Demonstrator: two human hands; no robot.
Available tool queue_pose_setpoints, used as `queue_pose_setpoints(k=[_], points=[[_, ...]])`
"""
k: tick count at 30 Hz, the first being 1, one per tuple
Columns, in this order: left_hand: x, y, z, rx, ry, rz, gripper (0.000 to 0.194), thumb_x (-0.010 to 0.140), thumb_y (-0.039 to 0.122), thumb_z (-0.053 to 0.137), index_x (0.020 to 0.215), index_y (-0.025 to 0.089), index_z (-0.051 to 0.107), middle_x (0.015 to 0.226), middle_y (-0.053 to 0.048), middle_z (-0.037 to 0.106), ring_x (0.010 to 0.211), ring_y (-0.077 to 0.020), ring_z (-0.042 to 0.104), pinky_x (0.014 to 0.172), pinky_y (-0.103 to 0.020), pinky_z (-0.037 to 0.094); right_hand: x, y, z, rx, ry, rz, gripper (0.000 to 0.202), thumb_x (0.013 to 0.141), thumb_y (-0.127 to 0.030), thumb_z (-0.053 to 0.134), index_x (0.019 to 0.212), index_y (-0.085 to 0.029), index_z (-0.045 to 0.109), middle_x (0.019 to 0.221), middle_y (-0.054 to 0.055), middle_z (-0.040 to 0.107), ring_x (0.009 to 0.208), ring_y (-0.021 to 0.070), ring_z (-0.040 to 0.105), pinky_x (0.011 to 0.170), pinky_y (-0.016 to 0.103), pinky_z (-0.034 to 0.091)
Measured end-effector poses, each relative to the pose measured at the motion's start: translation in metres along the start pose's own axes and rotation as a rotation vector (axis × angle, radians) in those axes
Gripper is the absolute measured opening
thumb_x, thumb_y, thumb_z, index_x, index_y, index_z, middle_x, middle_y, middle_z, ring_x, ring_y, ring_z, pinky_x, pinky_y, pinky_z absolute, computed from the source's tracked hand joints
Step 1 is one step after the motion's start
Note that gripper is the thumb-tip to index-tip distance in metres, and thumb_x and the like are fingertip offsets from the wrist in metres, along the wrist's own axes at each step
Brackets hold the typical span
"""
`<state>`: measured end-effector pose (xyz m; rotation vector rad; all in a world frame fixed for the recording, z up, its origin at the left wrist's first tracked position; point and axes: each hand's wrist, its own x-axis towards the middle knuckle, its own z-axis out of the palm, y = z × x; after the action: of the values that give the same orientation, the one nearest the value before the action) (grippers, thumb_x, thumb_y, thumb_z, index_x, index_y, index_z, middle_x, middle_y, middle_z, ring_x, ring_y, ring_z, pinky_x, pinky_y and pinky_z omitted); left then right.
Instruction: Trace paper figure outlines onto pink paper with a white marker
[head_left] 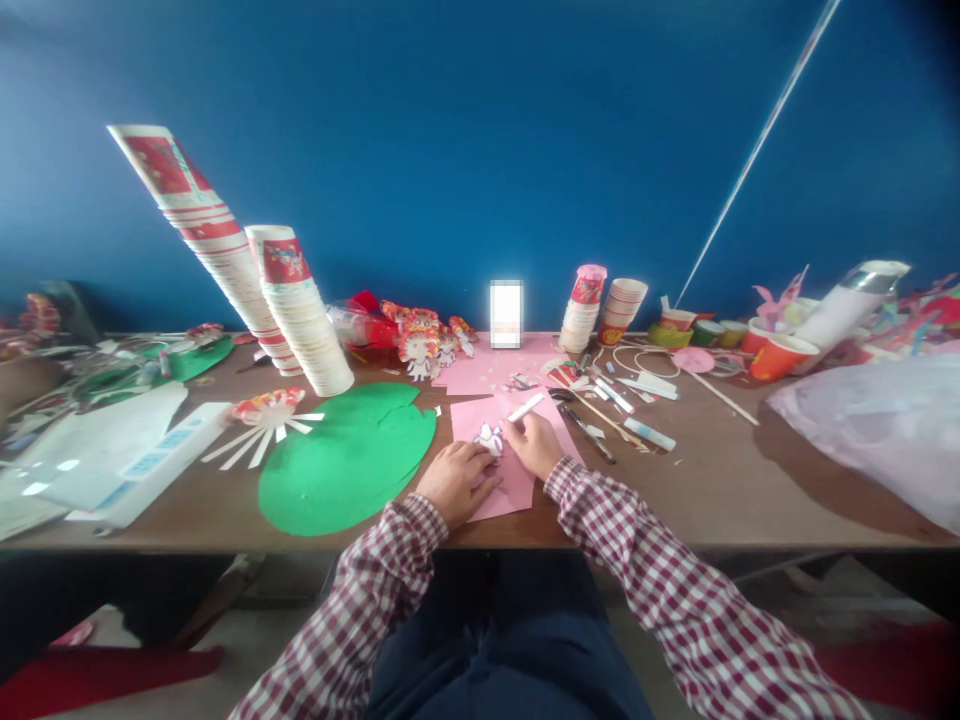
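Note:
A small white paper cut-out with purple outlines (489,437) lies on a pink sheet of paper (514,495). My left hand (456,482) rests flat on the sheet, fingers stretched out, with the fingertips at the cut-out's lower left edge. Gripped in my right hand (535,446) is a white marker pen (526,406), slanting up to the right. Its tip is hidden behind my fingers, close to the cut-out's right side. Just left of my left hand is a large green paper oval (345,465).
Two tall leaning stacks of paper cups (300,320) stand at the back left, beside paper figures (420,345). More cup stacks (581,310) are at the back right. Several markers (649,434) and a stick (724,398) lie right of the pink sheet. A plastic bag (877,430) bulges at far right.

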<state>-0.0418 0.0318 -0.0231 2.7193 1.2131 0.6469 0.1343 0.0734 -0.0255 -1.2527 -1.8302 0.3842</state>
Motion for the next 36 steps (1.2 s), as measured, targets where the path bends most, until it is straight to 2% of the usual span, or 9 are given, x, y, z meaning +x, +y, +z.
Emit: queue_pose_setpoints(k=[36], points=[[-0.0001,-0.0001,-0.0001,-0.027,0.002,-0.012,0.031,0.087,0.041,0.047,0.105,0.020,0.061,0.107,-0.008,0.060,0.099,-0.0213,0.053,0.090,-0.039,0.042,0.0001,0.0002,0.0006,-0.042,0.013,-0.004,0.018,0.085,-0.025,0.050,0.069,-0.018,0.055,0.067,0.004,0.065,0.062,0.0147,0.060,0.060,0.023,0.045]])
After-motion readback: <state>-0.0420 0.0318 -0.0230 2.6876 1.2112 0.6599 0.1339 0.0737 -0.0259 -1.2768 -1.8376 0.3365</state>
